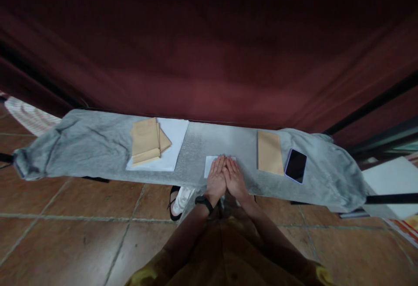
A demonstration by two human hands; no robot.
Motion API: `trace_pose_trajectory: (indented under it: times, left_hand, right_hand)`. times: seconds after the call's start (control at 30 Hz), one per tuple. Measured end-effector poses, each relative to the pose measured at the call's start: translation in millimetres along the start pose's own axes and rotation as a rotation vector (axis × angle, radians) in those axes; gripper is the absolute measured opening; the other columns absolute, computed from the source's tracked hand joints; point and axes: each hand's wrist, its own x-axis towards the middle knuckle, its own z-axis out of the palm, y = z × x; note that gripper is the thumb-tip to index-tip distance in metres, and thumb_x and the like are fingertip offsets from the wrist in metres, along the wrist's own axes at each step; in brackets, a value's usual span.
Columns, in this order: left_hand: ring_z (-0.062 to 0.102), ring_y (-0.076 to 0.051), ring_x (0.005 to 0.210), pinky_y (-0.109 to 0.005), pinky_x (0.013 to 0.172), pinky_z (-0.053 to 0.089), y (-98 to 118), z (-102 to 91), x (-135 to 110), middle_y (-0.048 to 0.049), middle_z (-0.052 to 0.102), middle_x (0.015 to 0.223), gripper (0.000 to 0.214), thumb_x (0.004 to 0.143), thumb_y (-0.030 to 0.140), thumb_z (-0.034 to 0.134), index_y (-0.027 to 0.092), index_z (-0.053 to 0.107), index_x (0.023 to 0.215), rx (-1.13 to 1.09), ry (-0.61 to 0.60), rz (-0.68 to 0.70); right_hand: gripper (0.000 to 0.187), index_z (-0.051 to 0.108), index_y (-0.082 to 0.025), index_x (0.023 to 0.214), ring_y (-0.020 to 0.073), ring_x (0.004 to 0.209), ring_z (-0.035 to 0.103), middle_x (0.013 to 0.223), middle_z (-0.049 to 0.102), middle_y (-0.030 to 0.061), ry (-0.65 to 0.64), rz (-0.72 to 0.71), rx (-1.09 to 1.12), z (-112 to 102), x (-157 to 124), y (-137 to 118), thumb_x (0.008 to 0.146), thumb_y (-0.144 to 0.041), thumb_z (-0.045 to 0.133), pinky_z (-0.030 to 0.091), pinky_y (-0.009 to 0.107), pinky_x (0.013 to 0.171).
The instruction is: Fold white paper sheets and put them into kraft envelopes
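Brown-yellow clothing [225, 251] right under the lens, dim and cut off by the bottom edge, forearms reaching up out of it! Biggest of all, a dark red curtain [212, 68] fills twelve o'clock, its top lost in shadow. Tiled floor [81, 242] sweeps round from eight to four o'clock, partly covered by body and bench gear. Across the middle runs the tabletop [196, 146], draped in grey cloth, its surface hidden underneath.

Out at three o'clock, a white panel [392, 177], crossed by a black bar, hard to identify. At ten o'clock from the hands, white paper [176, 138] lies under a heap of tan envelopes [145, 136], which masks its left part; how many envelopes, I can't say. Around two o'clock, a single tan packet [271, 155], and just beyond it a phone [296, 165], screen dark.

And in the centre, left hand [216, 181] and right hand [235, 181], side by side, inner edges overlapping, both flat with fingers outstretched, clutching nothing! They rest on a small white slip [208, 167], most of it covered, its left end peeking out. Eight o'clock, a foot [176, 210] in black footwear, partly tucked beneath the tabletop. Smallest, a black wristband [205, 203] on the left wrist, its face unreadable.
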Motion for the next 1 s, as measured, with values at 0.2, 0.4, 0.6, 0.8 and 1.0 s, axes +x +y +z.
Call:
trace_pose_trajectory:
  times: [0.2,0.4,0.6,0.8,1.0]
  left_hand:
    - [0.024,-0.023,0.157,-0.044,0.128,0.026,-3.5,13.1,2.2,-0.0161,0.031,0.168,0.063,0.099,0.017,0.033,0.006,0.027,0.161,0.129,-0.054,0.09]
    - [0.025,-0.023,0.157,-0.045,0.128,0.027,-18.6,12.4,-4.0,-0.015,0.032,0.167,0.062,0.1,0.018,0.031,0.009,0.027,0.161,0.175,-0.007,0.132]
    - [0.023,-0.027,0.157,-0.048,0.128,0.026,-30.0,4.8,-15.0,-0.0178,0.03,0.167,0.065,0.104,0.041,0.04,0.009,0.03,0.159,0.158,0.037,0.151]
    - [0.024,-0.028,0.157,-0.047,0.129,0.025,-27.7,-0.2,-17.2,-0.0195,0.033,0.166,0.067,0.105,0.049,0.04,0.007,0.034,0.157,0.148,0.033,0.147]
    - [0.026,-0.03,0.156,-0.05,0.128,0.024,-28.6,-5.1,-22.3,-0.0212,0.033,0.165,0.069,0.105,0.051,0.039,0.006,0.033,0.157,0.163,0.026,0.151]
  right_hand:
    - [0.055,0.041,-0.011,0.157,0.0236,0.15,0.04,0.16,0.046,0.0145,0.002,-0.135,0.014,1.0,5.7,1.2,0.109,-0.031,0.023,0.033,0.049,0.124]
    - [0.052,0.04,-0.01,0.157,0.027,0.151,0.039,0.159,0.045,0.0183,0.052,-0.174,-0.09,-3.7,-6.1,6.3,0.109,-0.028,0.03,0.033,0.053,0.121]
    - [0.053,0.041,-0.006,0.156,0.0318,0.148,0.042,0.16,0.042,0.0225,0.066,-0.177,-0.167,-8.4,-14.5,13.4,0.107,-0.026,0.038,0.033,0.055,0.119]
    - [0.054,0.039,-0.006,0.156,0.0329,0.145,0.045,0.159,0.043,0.0233,0.076,-0.16,-0.2,-11.2,-20.5,19.6,0.106,-0.026,0.038,0.035,0.056,0.117]
    - [0.055,0.037,-0.004,0.157,0.0324,0.143,0.047,0.158,0.044,0.0245,0.066,-0.134,-0.233,-13.4,-23.4,20.9,0.107,-0.029,0.035,0.036,0.055,0.117]
